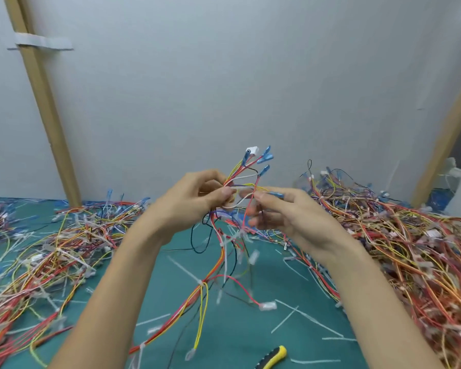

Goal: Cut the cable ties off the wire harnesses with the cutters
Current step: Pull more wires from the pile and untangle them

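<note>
Green mat before a pale wall: left hand and right hand each pinch the wire harness with curled fingers. They hold it raised, probably to spread the strands and expose a white cable tie hanging below. Cutters lie unheld at the near edge. Tangled harness piles crowd both sides, and cut ties litter the mat.

Your single head camera looks forward and down, close behind your left hand and right hand, toward table and wall.
</note>
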The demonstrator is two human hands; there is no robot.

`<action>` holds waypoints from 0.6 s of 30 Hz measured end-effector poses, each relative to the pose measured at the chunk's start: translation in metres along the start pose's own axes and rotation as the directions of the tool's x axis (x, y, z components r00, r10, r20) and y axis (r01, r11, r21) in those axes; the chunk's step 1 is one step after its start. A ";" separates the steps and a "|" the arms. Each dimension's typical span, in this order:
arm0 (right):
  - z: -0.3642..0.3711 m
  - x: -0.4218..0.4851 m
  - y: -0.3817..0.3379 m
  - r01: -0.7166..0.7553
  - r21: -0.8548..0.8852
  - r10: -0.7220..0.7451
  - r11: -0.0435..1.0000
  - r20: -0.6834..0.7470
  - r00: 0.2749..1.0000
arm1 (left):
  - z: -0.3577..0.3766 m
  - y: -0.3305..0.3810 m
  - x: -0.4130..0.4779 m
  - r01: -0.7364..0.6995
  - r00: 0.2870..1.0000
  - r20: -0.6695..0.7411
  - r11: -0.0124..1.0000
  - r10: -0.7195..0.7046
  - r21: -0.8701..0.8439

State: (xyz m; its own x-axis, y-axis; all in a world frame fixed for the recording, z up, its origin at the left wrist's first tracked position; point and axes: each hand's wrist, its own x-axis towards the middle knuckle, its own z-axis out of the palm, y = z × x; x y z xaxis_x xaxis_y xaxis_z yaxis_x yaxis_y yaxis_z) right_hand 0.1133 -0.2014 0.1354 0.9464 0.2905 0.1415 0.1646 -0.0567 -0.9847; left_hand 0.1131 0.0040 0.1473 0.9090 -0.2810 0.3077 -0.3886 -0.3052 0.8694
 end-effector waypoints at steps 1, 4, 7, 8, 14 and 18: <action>-0.001 0.002 0.002 0.015 0.021 -0.015 1.000 -0.025 1.000 | 0.000 -0.001 0.000 0.011 1.000 0.012 1.000 -0.011 0.014; -0.005 0.005 0.009 0.069 -0.122 -0.085 0.990 -0.132 0.988 | -0.001 -0.004 0.000 0.067 0.995 0.078 0.997 -0.070 0.044; -0.010 0.006 0.013 0.100 -0.180 -0.127 0.978 -0.144 0.981 | -0.002 -0.007 0.002 0.125 0.988 0.086 0.991 -0.130 0.052; -0.010 0.006 0.013 0.106 -0.206 -0.138 0.973 -0.146 0.980 | -0.003 -0.008 0.002 0.133 0.988 0.067 0.989 -0.137 0.061; -0.018 0.007 0.013 0.065 -0.417 -0.135 0.907 -0.141 0.981 | -0.004 -0.017 0.005 0.060 0.997 -0.048 0.998 -0.060 -0.003; -0.019 0.006 0.011 0.061 -0.521 -0.165 0.852 -0.156 0.974 | 0.005 -0.014 0.009 -0.042 0.991 -0.135 0.980 0.016 -0.195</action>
State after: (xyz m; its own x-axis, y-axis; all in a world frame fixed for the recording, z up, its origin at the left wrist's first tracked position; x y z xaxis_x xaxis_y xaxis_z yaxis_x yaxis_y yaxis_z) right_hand 0.1260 -0.2190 0.1275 0.9378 0.1435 0.3161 0.3427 -0.5280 -0.7771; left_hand 0.1259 0.0011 0.1360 0.9147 -0.1609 0.3707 -0.3898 -0.1095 0.9143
